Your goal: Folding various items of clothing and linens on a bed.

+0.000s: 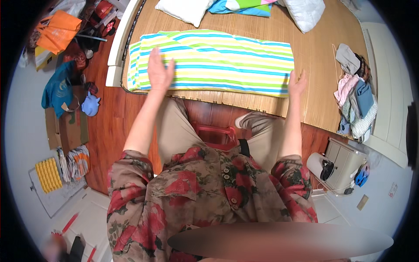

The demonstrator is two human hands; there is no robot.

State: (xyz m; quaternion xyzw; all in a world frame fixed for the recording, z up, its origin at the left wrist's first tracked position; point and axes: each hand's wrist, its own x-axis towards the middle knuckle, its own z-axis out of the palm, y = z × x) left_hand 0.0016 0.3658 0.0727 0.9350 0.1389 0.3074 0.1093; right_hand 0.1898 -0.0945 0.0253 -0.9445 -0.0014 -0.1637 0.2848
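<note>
A folded cloth with green, blue, yellow and white stripes [216,62] lies as a long rectangle on a bamboo mat near the front edge of the bed. Over its left part is my left hand [160,70], fingers apart and nothing gripped; whether the palm touches the cloth cannot be told. My right hand [297,83] is at the cloth's right end, thumb and fingers apart, holding nothing. Layered folds show at the cloth's left end.
The bamboo mat [320,82] bears a white pillow [185,9], a colourful cloth [242,7] and a pile of clothes [355,98] at right. Below the bed edge is a red plastic stool [217,132] between my knees. Bags and a cardboard box [52,131] stand at left, a cabinet [343,160] at right.
</note>
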